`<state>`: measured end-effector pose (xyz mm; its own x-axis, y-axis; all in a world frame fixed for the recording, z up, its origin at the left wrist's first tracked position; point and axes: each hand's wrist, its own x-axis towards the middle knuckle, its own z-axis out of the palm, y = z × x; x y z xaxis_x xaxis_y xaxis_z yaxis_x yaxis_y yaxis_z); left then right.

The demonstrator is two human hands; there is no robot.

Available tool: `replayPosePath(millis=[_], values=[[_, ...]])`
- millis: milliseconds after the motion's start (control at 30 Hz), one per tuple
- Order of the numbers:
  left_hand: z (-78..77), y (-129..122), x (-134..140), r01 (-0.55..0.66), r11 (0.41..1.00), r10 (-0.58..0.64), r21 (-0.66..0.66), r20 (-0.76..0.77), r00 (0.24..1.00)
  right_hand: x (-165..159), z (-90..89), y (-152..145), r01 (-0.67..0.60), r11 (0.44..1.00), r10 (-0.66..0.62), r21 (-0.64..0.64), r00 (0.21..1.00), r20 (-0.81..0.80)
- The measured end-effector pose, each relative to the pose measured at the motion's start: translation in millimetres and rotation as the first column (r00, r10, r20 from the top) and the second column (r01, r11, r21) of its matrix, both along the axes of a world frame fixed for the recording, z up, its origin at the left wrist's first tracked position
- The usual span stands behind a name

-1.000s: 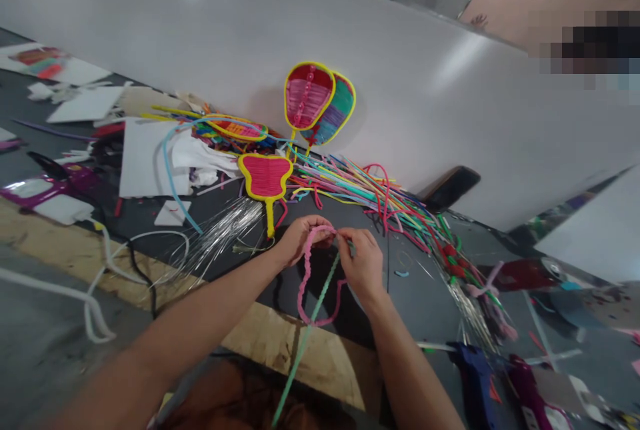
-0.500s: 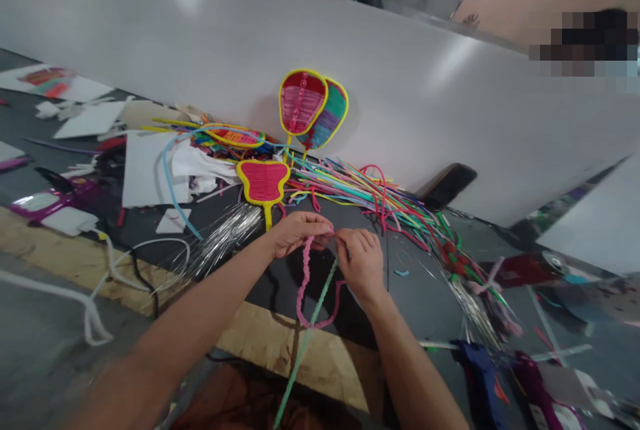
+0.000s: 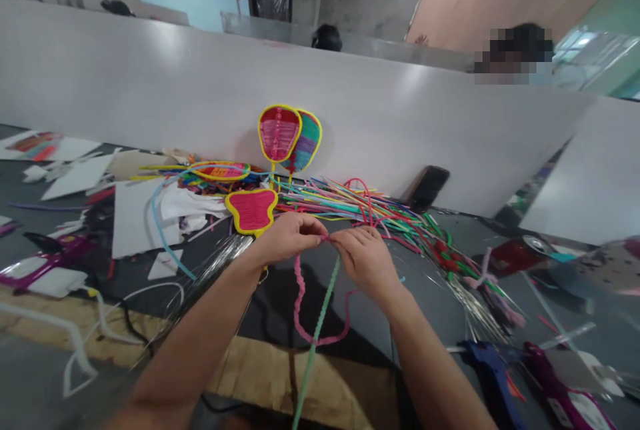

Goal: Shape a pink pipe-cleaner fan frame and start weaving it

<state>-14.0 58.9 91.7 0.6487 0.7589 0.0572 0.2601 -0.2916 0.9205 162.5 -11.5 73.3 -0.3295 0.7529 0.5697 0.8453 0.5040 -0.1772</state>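
Note:
My left hand (image 3: 295,238) and my right hand (image 3: 364,253) meet fingertip to fingertip above the dark table. Both pinch a pink pipe cleaner (image 3: 300,297), whose crinkled length hangs below them in a loop. A pale green pipe cleaner (image 3: 325,310) runs down from beside my right fingers toward my body and crosses the pink loop; whether that hand grips it is hidden. Just behind my left hand lies a small fan shape (image 3: 251,210) with a pink wound middle and yellow edge. Two rounded fans, one pink and red (image 3: 280,133), one teal and purple (image 3: 309,143), lean against the partition.
Bundles of coloured pipe cleaners (image 3: 340,202) lie along the white partition (image 3: 200,83). A phone (image 3: 429,187) leans there. Purple glue guns (image 3: 60,260) and a blue tool (image 3: 487,377) flank the work spot, with a red can (image 3: 520,253) at right. People's heads show beyond the partition.
The camera view has tilted up, so the table sits lower and more of the room shows. My hands stay pinched together on the pink pipe cleaner, its loop still hanging.

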Motion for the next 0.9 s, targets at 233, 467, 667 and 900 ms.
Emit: replayPosePath(millis=[233,467,667,900], values=[[21.6,0,0,-0.020,1.000,0.020,0.003,0.034,0.999,-2,12.1,1,0.004,1.000,-0.001,0.015,0.991,-0.137],[28.0,-8,1,-0.019,0.988,0.032,0.155,-0.081,0.996,2,15.9,1,0.013,0.999,-0.022,-0.047,0.981,-0.194],[26.4,-12,4,-0.040,0.971,0.068,0.236,-0.111,0.991,1,17.6,-1,0.051,0.992,-0.079,-0.118,0.965,-0.251],[24.6,-13,6,-0.053,0.986,0.068,0.158,-0.086,0.994,-1,14.9,-1,0.044,0.972,-0.124,-0.231,0.931,-0.343]])
